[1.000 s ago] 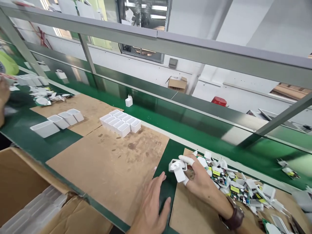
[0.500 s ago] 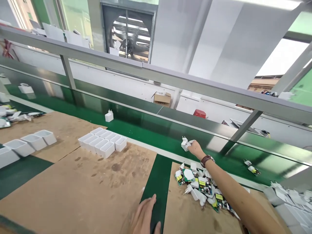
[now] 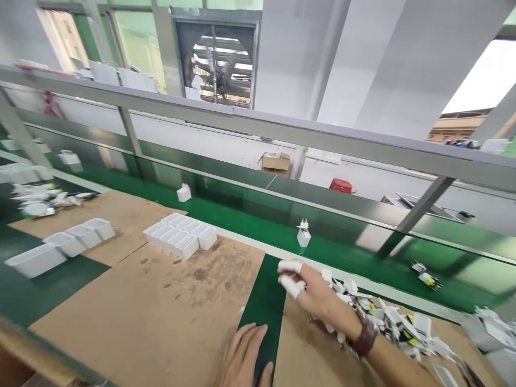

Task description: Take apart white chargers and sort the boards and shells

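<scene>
My right hand (image 3: 318,293), with white covers on the thumb and a finger and a brown strap at the wrist, hovers over the near edge of the belt. Its thumb and fingers are apart, and I see nothing between them. Beneath and beside it lies a heap of white plug parts and circuit boards (image 3: 382,317). A white plug adapter housing (image 3: 303,236) with its pins up stands on the green belt (image 3: 258,223), clear of the fingers. My left hand (image 3: 244,357) rests flat, fingers stretched out, where the brown cardboard (image 3: 161,317) meets the green surface.
Rows of white open housings (image 3: 177,236) stand on the cardboard, with more white housings (image 3: 66,244) further left. Another plug adapter (image 3: 184,192) is on the belt. Loose circuit boards (image 3: 427,277) lie on its right part. A metal rail (image 3: 234,121) runs along the back.
My right hand has let go of the plug adapter, which now stands upright on the belt, and has drawn back toward the heap. The view has shifted slightly; my left hand stays put.
</scene>
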### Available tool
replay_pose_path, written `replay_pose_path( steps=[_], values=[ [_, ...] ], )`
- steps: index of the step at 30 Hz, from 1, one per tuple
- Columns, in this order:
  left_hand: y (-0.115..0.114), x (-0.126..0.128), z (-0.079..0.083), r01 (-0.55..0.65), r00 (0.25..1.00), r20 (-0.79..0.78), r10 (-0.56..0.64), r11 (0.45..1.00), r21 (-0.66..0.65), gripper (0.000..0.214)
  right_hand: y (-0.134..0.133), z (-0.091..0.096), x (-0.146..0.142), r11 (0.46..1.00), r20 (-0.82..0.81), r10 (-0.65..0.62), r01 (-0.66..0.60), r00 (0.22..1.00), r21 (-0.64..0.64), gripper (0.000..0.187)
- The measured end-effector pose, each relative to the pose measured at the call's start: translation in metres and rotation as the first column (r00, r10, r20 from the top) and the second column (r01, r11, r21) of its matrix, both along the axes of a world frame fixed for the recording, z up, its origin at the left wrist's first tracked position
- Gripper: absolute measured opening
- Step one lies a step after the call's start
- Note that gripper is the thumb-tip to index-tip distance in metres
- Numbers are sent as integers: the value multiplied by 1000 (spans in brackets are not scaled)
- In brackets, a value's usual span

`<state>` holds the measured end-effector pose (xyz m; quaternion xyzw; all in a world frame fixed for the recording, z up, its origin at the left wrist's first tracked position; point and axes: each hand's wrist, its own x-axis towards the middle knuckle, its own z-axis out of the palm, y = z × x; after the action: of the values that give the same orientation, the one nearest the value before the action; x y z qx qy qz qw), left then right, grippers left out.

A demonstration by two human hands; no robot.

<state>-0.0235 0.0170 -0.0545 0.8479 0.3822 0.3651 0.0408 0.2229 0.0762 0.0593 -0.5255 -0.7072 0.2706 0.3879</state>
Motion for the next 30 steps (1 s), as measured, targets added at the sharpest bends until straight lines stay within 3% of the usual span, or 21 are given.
replay_pose_path(
  steps=[2, 4, 8, 12, 15, 18, 22, 25, 27, 30],
  values=[
    [-5, 2, 10, 33, 999, 12, -33, 999, 21, 44, -29, -19, -24, 973, 78, 231, -231, 970, -8, 37],
    [-10, 0, 20, 69, 998, 15, -69, 998, 11, 39, -45, -44, -38, 950, 81, 303, -294, 950, -100, 39],
    [-22, -16, 44, 9, 1000, -7, -9, 998, -66, 30, -43, -90, -50, 953, -139, 200, -225, 970, -204, 38],
    [-15, -38, 71, -185, 982, -49, 180, 972, -142, 25, -39, -98, -52, 944, -231, 183, -237, 956, -230, 37],
    [14, -49, 89, -314, 949, -88, 303, 936, -162, 32, -43, -84, -51, 956, -153, 224, -247, 963, -156, 35],
    [63, -54, 100, -381, 922, -151, 356, 903, -197, 43, -47, -73, -49, 965, -93, 245, -252, 965, -76, 33],
    [140, -55, 108, -454, 886, -209, 414, 865, -212, 43, -46, -74, -49, 964, -49, 265, -264, 963, 11, 32],
    [183, -54, 113, -519, 849, -252, 464, 821, -240, 42, -43, -77, -50, 963, -30, 264, -261, 964, 74, 31],
    [197, -50, 116, -532, 840, -267, 472, 811, -243, 41, -41, -77, -50, 962, -11, 256, -254, 967, 96, 31],
    [193, -37, 116, -480, 869, -265, 418, 843, -245, 42, -39, -74, -49, 961, 74, 252, -258, 965, 101, 32]
  ],
)
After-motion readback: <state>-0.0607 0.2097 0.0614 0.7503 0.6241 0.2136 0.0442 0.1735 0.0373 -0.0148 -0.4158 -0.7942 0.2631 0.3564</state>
